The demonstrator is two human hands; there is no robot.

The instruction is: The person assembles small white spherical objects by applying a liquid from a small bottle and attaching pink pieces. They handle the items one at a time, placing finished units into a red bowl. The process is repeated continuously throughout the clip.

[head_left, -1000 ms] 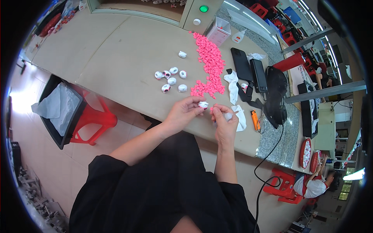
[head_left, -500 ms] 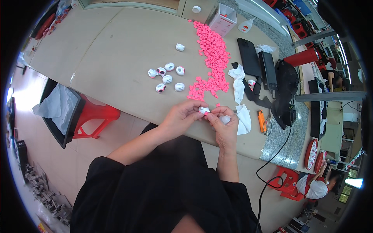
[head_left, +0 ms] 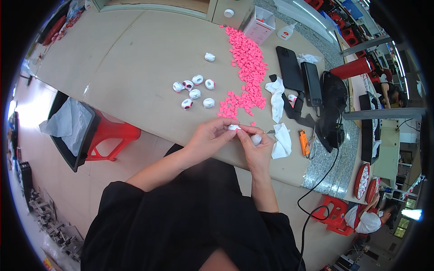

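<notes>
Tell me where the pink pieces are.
In the head view, the pink pieces lie above and right of centre, between the open box and the left hand.

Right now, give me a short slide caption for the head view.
Left hand holds a small white piece; right hand meets it, near scattered pink bits.

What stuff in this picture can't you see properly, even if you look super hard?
In the head view:
Small white piece: mostly covered by fingers of the left hand and right hand.
White thing in the right hand: partly hidden by the fingers, so I can't tell what it is.
Pale pink box: its walls hide the bottom.
Cabinet: cut off by the top edge.
Seated person: hands too small to make out.
</notes>
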